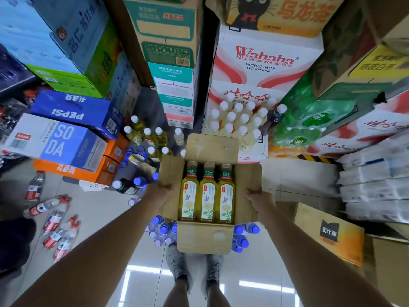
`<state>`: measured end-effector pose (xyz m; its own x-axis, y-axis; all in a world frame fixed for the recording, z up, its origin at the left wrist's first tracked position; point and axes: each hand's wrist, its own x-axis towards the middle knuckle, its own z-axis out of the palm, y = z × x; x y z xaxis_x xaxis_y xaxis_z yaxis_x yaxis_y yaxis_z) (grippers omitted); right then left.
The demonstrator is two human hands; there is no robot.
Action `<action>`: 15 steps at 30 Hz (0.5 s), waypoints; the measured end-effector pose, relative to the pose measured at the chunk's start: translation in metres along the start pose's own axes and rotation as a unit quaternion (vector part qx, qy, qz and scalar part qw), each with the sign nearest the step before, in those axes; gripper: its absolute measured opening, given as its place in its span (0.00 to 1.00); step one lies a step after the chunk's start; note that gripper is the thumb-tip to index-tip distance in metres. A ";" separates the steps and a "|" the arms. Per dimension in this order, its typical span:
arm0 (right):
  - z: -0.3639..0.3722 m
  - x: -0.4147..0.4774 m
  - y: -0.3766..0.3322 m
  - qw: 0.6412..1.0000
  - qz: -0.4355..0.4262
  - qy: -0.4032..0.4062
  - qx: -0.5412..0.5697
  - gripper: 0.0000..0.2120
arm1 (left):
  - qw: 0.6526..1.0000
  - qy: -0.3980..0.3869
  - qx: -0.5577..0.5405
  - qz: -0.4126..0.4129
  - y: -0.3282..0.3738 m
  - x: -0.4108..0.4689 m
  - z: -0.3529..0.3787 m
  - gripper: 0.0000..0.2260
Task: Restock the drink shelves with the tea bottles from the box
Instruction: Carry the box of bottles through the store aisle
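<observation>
Notably, both hands were on the load. Left hand (162,191) curled over the left side flap of the box (205,238), fingers wrapped onto the cardboard edge. Right hand (259,197) gripped the right side flap the same way, thumb on top. Both forearms reached forward and down from the camera.

Box was brown cardboard with all four flaps open, held between the hands above the person's shoes (177,264). Inside lay three tea bottles (208,193) side by side on their sides, touching, caps pointing away from the person. Liquid yellow-green, green neck bands, flower labels facing up.

Beneath and around the box's near end stood a cluster of blue-capped water bottles (163,229) on the tiled floor (287,180). Beyond the far flap, to the left, loose white-capped yellow bottles (150,136) stood upright. To the right of those sat a block of pale white-capped bottles (239,120), with a green shrink-wrapped pack (309,120) beside it.

Stacked cartons ringed the spot: Wahaha carton (265,60) ahead, Pepsi carton (75,109) and SODA carton (55,142) at left, an orange carton (332,235) at right. Red-labelled water bottles (55,220) lay scattered on the floor at far left.
</observation>
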<state>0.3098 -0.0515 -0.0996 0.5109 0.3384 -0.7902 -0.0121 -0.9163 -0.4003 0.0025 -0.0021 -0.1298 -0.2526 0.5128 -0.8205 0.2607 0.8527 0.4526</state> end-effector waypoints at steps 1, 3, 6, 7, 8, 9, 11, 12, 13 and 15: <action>0.001 -0.006 0.001 1.000 -0.001 -0.002 -0.004 0.26 | 1.000 0.002 -0.010 0.000 -0.009 0.002 -0.003 0.29; 0.002 -0.017 0.001 1.000 -0.002 0.000 -0.015 0.20 | 1.000 0.011 -0.029 0.001 -0.025 0.002 -0.009 0.26; 0.004 -0.036 -0.001 0.999 -0.022 0.001 -0.047 0.17 | 0.998 0.025 -0.049 -0.009 -0.026 -0.038 -0.027 0.21; 0.006 -0.042 0.000 0.998 -0.026 -0.003 -0.054 0.17 | 0.998 0.032 -0.056 -0.018 -0.029 -0.051 -0.033 0.18; 0.009 -0.049 0.000 0.997 -0.032 -0.010 -0.065 0.18 | 0.997 0.040 -0.064 -0.023 -0.033 -0.065 -0.040 0.16; 0.013 -0.056 0.002 0.995 -0.041 -0.015 -0.089 0.21 | 0.996 0.051 -0.073 -0.029 -0.040 -0.079 -0.047 0.14; 0.020 -0.080 -0.001 0.986 -0.081 -0.022 -0.141 0.24 | 0.992 0.076 -0.088 -0.050 -0.060 -0.106 -0.064 0.13; 0.024 -0.092 0.000 0.980 -0.104 -0.030 -0.169 0.24 | 0.990 0.090 -0.097 -0.058 -0.073 -0.121 -0.073 0.13; 0.030 -0.102 -0.001 0.971 -0.126 -0.042 -0.198 0.22 | 0.986 0.104 -0.114 -0.068 -0.086 -0.137 -0.083 0.14; 0.044 -0.127 -0.006 0.946 -0.174 -0.069 -0.265 0.20 | 0.977 0.126 -0.150 -0.089 -0.117 -0.168 -0.103 0.15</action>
<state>0.2068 -0.0801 -0.0173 0.2877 0.6308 -0.7206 0.5873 -0.7106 -0.3875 -0.0820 -0.1775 -0.0089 -0.5010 0.3291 -0.8004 -0.0830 0.9023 0.4229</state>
